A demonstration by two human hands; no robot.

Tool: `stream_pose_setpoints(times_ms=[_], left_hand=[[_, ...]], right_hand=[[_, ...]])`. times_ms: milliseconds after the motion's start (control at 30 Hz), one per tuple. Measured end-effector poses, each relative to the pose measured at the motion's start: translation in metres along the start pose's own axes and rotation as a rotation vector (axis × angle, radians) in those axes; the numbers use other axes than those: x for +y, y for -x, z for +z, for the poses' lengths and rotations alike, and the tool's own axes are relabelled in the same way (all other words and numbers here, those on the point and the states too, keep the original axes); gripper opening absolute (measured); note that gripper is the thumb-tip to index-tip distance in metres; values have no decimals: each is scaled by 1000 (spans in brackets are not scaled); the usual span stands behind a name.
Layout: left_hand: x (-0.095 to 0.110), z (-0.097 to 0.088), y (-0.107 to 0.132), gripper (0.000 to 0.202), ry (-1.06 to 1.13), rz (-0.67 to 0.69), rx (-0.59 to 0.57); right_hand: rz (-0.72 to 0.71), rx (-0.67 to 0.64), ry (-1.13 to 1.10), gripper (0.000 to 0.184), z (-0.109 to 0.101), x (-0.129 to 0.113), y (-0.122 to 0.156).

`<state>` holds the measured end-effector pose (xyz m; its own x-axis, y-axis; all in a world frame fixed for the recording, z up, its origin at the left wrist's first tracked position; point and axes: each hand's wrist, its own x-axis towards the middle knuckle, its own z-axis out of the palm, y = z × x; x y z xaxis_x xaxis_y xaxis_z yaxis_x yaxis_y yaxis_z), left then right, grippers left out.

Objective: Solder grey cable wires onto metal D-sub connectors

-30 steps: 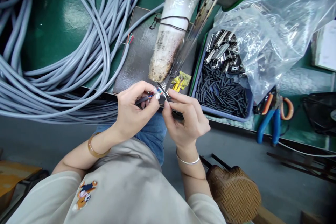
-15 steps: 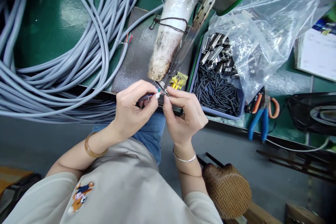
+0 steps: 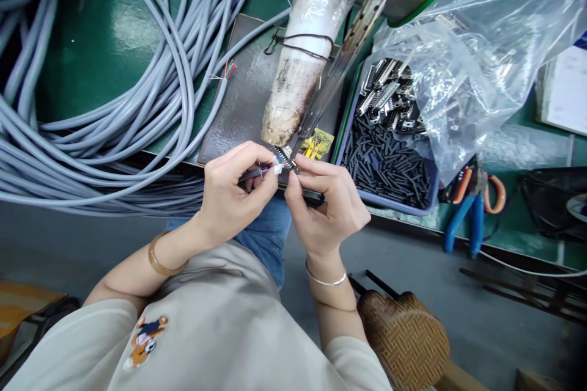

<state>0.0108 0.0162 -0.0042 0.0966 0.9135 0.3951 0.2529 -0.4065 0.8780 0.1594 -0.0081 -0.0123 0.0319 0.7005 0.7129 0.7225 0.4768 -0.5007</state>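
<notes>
Connector [image 3: 284, 156] just beside tip of soldering iron [image 3: 314, 108]; likely light, rigid, best held by end farthest from iron. My left hand [image 3: 238, 182], fingertips pinched together, holds coloured wires [image 3: 280, 160], likely soft, easily bent. My right hand [image 3: 328, 198] nearly closed at connector's end; cannot tell if gripping.

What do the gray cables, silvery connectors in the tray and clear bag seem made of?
Gray cables: likely plastic-jacketed, smooth with soft sheen; colored wires show at cut ends. Silvery connectors: apparently polished metal, judging by bright glints. Clear bag: probably plastic film, glossy, see-through and crinkled.
</notes>
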Motion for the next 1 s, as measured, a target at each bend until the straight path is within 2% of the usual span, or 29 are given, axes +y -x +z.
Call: stream_pose_setpoints(times_ms=[167, 400, 667, 1000], left_hand=[[-2, 1, 2, 7, -50, 52, 3], [2, 2, 2, 9, -78, 58, 12], [5, 4, -6, 10, -111, 114, 73], [2, 0, -1, 9, -139, 118, 15]], right_hand=[[-12, -2, 10, 20, 0, 0, 1], [-9, -7, 14, 18, -1, 1, 5], [18, 24, -11, 16, 3, 0, -5], [-44, -55, 39, 19, -3, -1, 4]])
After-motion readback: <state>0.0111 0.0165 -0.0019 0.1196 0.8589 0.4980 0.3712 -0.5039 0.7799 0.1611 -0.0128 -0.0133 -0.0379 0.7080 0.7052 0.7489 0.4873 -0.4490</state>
